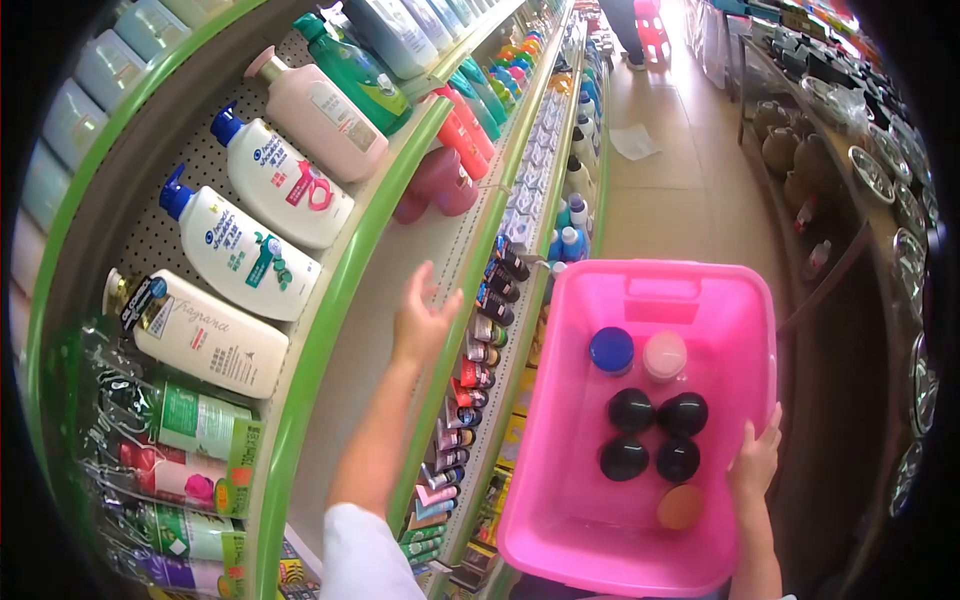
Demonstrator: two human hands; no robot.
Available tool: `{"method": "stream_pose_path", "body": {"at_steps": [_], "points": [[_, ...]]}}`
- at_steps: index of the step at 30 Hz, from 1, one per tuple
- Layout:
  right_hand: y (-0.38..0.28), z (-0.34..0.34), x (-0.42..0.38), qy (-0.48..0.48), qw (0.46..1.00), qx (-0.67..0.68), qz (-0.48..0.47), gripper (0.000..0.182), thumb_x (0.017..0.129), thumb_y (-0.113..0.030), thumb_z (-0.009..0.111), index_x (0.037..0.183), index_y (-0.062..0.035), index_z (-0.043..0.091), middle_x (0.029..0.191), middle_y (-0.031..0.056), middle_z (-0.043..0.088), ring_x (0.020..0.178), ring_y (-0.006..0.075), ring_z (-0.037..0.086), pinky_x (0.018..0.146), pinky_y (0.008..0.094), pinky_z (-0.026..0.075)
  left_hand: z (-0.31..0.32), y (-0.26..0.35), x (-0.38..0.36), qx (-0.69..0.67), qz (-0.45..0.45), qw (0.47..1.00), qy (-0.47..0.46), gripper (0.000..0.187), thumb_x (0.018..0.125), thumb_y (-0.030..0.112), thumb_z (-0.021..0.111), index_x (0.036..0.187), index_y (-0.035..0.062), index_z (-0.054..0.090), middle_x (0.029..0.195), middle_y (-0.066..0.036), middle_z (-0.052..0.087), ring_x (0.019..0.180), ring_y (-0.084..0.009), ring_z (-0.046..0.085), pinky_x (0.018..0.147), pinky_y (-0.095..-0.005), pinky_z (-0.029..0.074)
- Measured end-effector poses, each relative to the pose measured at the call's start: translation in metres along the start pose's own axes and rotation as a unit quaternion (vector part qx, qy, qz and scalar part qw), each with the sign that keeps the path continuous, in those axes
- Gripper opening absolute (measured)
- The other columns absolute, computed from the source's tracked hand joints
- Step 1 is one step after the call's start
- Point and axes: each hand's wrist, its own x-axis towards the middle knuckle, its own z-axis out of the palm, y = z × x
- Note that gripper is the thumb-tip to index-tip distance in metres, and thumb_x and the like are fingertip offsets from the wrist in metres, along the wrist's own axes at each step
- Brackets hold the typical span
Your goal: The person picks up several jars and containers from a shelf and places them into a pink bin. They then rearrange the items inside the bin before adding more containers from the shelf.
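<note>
My left hand [425, 315] is raised over the white shelf board [365, 290], fingers apart and holding nothing. Nearest beyond it stand dark pink containers [450, 182] and coral red bottles [462, 138]. My right hand [755, 455] grips the right rim of a pink plastic tub [590, 520]. Inside the tub, seen from above, are a blue-capped container [612, 350], a pale pink-capped container [665, 356], several containers with round black tops [631, 410] and one with an orange-brown top [680, 507]. The tub hides their lower parts.
Pump shampoo bottles [250, 255] and a cream Fragrance bottle [205, 335] stand on the green-edged shelf at left. Tubes [475, 375] line a lower shelf beside the tub. Metal pan lids [872, 175] are racked at right. A person's leg [628, 35] shows far down the aisle.
</note>
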Motion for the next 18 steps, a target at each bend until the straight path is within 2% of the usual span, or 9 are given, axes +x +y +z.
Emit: {"method": "stream_pose_path", "body": {"at_steps": [3, 6, 8, 10, 14, 15, 16, 17, 18], "points": [[-0.001, -0.002, 0.002, -0.007, 1.000, 0.023, 0.011, 0.040, 0.070, 0.000, 0.066, 0.110, 0.0024, 0.060, 0.145, 0.0273, 0.026, 0.110, 0.0424, 0.050, 0.083, 0.0459, 0.052, 0.008, -0.035, 0.089, 0.133, 0.012, 0.990, 0.046, 0.102, 0.066, 0.042, 0.083, 0.143, 0.0004, 0.029, 0.141, -0.024, 0.039, 0.129, -0.0354, 0.042, 0.105, -0.0442, 0.037], [-0.005, -0.006, 0.004, -0.007, 1.000, 0.012, 0.007, 0.037, 0.070, -0.001, 0.066, 0.106, 0.0021, 0.061, 0.145, 0.0273, 0.026, 0.110, 0.0423, 0.050, 0.083, 0.0458, 0.052, 0.030, -0.048, 0.155, 0.137, 0.022, 0.984, 0.110, 0.119, 0.057, 0.051, 0.086, 0.147, 0.0069, 0.021, 0.144, -0.028, 0.032, 0.131, -0.0423, 0.036, 0.110, -0.0476, 0.031], [-0.006, -0.007, 0.005, 0.001, 1.000, -0.004, 0.012, 0.033, 0.069, -0.002, 0.068, 0.102, 0.0019, 0.062, 0.146, 0.0272, 0.026, 0.110, 0.0420, 0.050, 0.083, 0.0458, 0.052, 0.047, -0.051, 0.188, 0.137, 0.001, 0.982, 0.130, 0.126, 0.053, 0.056, 0.085, 0.148, 0.0090, 0.017, 0.147, -0.027, 0.028, 0.135, -0.0416, 0.029, 0.112, -0.0474, 0.026], [-0.008, -0.010, 0.005, -0.023, 1.000, -0.009, 0.015, 0.032, 0.068, -0.003, 0.069, 0.099, 0.0017, 0.062, 0.145, 0.0275, 0.026, 0.110, 0.0420, 0.050, 0.083, 0.0456, 0.052, 0.053, -0.026, 0.206, 0.178, -0.064, 0.975, 0.116, 0.130, 0.048, 0.062, 0.084, 0.147, 0.0090, 0.020, 0.147, -0.026, 0.029, 0.135, -0.0410, 0.030, 0.111, -0.0462, 0.027], [-0.011, -0.016, 0.006, -0.026, 0.999, -0.020, 0.002, 0.029, 0.066, -0.003, 0.069, 0.094, 0.0014, 0.063, 0.144, 0.0299, 0.026, 0.111, 0.0426, 0.050, 0.082, 0.0467, 0.052, 0.058, -0.012, 0.239, 0.209, -0.087, 0.967, 0.118, 0.117, 0.046, 0.061, 0.085, 0.139, 0.0071, 0.037, 0.131, -0.021, 0.053, 0.115, -0.0335, 0.056, 0.096, -0.0414, 0.045], [-0.012, -0.017, 0.007, -0.025, 0.999, -0.030, 0.010, 0.029, 0.066, -0.003, 0.069, 0.094, 0.0014, 0.063, 0.144, 0.0299, 0.026, 0.111, 0.0426, 0.050, 0.082, 0.0467, 0.052, 0.059, -0.003, 0.237, 0.218, -0.047, 0.960, 0.167, 0.093, 0.051, 0.050, 0.088, 0.120, -0.0037, 0.055, 0.108, -0.023, 0.066, 0.094, -0.0321, 0.067, 0.081, -0.0378, 0.053], [-0.013, -0.018, 0.008, -0.031, 0.999, -0.025, 0.009, 0.028, 0.066, -0.003, 0.069, 0.093, 0.0012, 0.063, 0.144, 0.0301, 0.026, 0.111, 0.0424, 0.050, 0.082, 0.0464, 0.052, 0.058, 0.001, 0.242, 0.212, -0.074, 0.965, 0.134, 0.088, 0.054, 0.045, 0.089, 0.116, -0.0073, 0.055, 0.092, -0.018, 0.069, 0.077, -0.0265, 0.069, 0.071, -0.0357, 0.054], [-0.015, -0.018, 0.009, -0.036, 0.999, -0.020, 0.013, 0.027, 0.066, -0.003, 0.068, 0.092, 0.0009, 0.063, 0.143, 0.0303, 0.027, 0.111, 0.0422, 0.050, 0.081, 0.0461, 0.052, 0.067, -0.025, 0.258, 0.130, -0.007, 0.979, 0.157, 0.080, 0.057, 0.042, 0.089, 0.108, -0.0097, 0.057, 0.074, -0.011, 0.068, 0.057, -0.0196, 0.065, 0.057, -0.0344, 0.054], [-0.016, -0.020, 0.010, -0.028, 0.999, -0.034, 0.009, 0.026, 0.065, -0.004, 0.068, 0.090, -0.0006, 0.064, 0.143, 0.0303, 0.028, 0.109, 0.0420, 0.051, 0.079, 0.0454, 0.052, 0.074, -0.036, 0.267, 0.105, 0.036, 0.975, 0.194, 0.079, 0.060, 0.037, 0.090, 0.110, -0.0115, 0.053, 0.067, -0.008, 0.065, 0.049, -0.0152, 0.060, 0.047, -0.0323, 0.050]]}}
